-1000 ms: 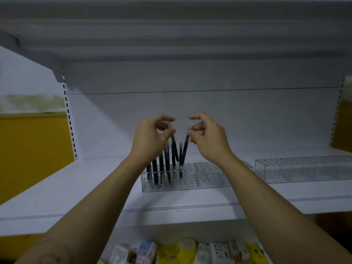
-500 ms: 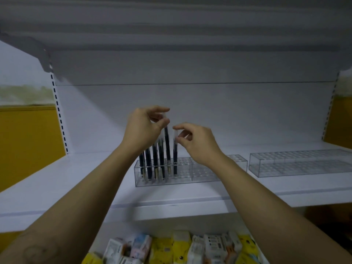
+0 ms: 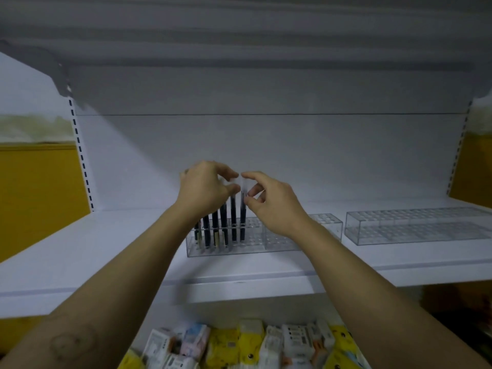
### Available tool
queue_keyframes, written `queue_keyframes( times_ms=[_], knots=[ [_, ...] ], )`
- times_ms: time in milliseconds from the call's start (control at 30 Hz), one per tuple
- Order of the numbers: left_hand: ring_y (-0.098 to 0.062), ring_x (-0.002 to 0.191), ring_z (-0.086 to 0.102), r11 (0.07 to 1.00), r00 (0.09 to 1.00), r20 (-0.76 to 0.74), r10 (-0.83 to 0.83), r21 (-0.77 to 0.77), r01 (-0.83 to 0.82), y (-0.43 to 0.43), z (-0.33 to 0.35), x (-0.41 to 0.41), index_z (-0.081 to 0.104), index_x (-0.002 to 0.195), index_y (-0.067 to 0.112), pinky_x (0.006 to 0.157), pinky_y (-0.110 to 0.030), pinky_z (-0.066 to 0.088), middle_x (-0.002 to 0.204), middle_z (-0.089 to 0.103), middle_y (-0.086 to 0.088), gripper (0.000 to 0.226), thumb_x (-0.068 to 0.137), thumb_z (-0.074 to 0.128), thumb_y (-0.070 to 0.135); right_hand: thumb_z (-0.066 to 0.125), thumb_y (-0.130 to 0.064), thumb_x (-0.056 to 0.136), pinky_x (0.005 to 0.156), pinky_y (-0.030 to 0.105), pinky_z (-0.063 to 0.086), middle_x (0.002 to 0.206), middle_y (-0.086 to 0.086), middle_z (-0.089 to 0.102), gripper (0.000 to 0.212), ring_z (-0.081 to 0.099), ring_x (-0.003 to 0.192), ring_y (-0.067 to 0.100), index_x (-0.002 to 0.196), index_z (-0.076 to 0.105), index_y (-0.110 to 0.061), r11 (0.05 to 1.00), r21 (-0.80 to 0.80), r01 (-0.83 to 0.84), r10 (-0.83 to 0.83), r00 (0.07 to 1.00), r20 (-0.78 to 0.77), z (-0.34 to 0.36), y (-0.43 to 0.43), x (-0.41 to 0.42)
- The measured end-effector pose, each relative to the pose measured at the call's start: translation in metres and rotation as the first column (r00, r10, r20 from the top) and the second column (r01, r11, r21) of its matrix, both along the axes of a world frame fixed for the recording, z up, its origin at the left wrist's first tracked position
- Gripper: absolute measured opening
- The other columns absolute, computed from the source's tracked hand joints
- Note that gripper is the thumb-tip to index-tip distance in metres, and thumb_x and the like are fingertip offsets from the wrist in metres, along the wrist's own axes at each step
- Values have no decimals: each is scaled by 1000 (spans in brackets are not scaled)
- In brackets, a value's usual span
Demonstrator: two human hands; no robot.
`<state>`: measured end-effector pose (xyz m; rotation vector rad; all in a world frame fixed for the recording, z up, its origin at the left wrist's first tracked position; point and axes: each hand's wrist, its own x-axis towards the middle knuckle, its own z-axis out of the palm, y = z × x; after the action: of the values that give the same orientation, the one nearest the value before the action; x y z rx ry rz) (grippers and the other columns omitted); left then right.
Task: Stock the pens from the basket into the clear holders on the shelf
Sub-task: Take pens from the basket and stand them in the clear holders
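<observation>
Clear holder (image 3: 279, 235) toward shelf (image 3: 106, 249) front edge: right hand (image 3: 274, 206) pinches end pen (image 3: 242, 217); left hand (image 3: 202, 193) pinches neighbouring pen (image 3: 233, 217). Packets (image 3: 247, 342) below, print unreadable.

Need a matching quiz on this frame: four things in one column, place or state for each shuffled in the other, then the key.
1. pens
2. right holder
3. packets
4. right hand

A. below the shelf
B. empty, on the shelf
C. pinches the top of the rightmost pen
D. upright in the left holder

Pairs: 1-D, 2-B, 3-A, 4-C
</observation>
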<state>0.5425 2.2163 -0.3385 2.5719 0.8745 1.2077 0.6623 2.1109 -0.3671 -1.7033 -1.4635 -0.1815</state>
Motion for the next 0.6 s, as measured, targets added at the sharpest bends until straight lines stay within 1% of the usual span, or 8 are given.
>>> queue_keyframes(
  times_ms=[67, 133, 233, 300, 367, 433, 500, 600],
  knots=[
    [-18, 120, 49, 998, 999, -24, 26, 64, -25, -2, -1, 0, 69, 107, 32, 106, -47, 33, 119, 62, 9, 27, 82, 70, 42, 59, -24, 93, 81, 32, 53, 103, -7, 57, 50, 55, 83, 12, 139, 44, -34, 1000, -7, 8, -8, 1000, 10, 0, -2, -2],
    [-18, 125, 44, 987, 995, -79, 65, 150, -53, -4, 1, -4, 67, 112, 32, 110, -47, 27, 126, 58, 10, 30, 84, 68, 43, 61, -25, 92, 83, 33, 53, 107, -7, 56, 54, 56, 85, 12, 141, 41, -35, 1000, -19, 23, -23, 999, 31, 0, -5, -4],
    [-18, 131, 41, 971, 984, -161, 82, 237, -42, -8, 0, -13, 57, 128, 33, 116, -50, 20, 136, 54, 8, 44, 86, 65, 45, 64, -28, 90, 86, 32, 52, 117, -6, 54, 62, 57, 91, 11, 144, 35, -35, 997, -55, 52, -49, 997, 53, 3, -11, -7],
    [-18, 134, 38, 958, 977, -196, 78, 286, -20, -13, -4, -20, 50, 137, 31, 119, -49, 13, 140, 51, 6, 53, 87, 63, 44, 66, -31, 89, 90, 31, 49, 125, -5, 52, 67, 55, 102, 11, 147, 31, -33, 994, -80, 74, -67, 994, 80, 5, -17, -8],
    [-18, 134, 39, 941, 981, -186, 57, 339, 10, -20, -9, -27, 48, 138, 28, 120, -45, 9, 140, 51, 4, 54, 88, 64, 41, 65, -31, 89, 97, 31, 45, 135, -4, 49, 70, 51, 116, 13, 148, 28, -29, 989, -105, 101, -89, 989, 116, 7, -26, -10],
    [-18, 132, 42, 919, 987, -159, 8, 389, 55, -30, -17, -32, 52, 136, 24, 119, -41, 10, 137, 54, 2, 53, 86, 66, 37, 63, -31, 90, 105, 32, 39, 144, -3, 44, 69, 45, 127, 15, 149, 28, -25, 985, -113, 131, -111, 980, 163, 5, -40, -12],
    [-19, 129, 47, 902, 987, -150, -62, 414, 119, -45, -26, -34, 56, 132, 21, 118, -37, 15, 133, 58, 0, 51, 84, 70, 33, 61, -32, 92, 110, 32, 34, 150, -4, 38, 66, 39, 134, 16, 150, 29, -24, 981, -114, 159, -136, 973, 186, -1, -57, -15],
    [-24, 120, 55, 883, 973, -167, -160, 417, 217, -72, -47, -30, 61, 127, 16, 111, -37, 30, 126, 63, -4, 48, 82, 73, 30, 60, -35, 93, 111, 28, 28, 153, -7, 34, 64, 34, 138, 14, 149, 30, -26, 972, -128, 199, -170, 963, 209, -18, -88, -16]
  ],
)
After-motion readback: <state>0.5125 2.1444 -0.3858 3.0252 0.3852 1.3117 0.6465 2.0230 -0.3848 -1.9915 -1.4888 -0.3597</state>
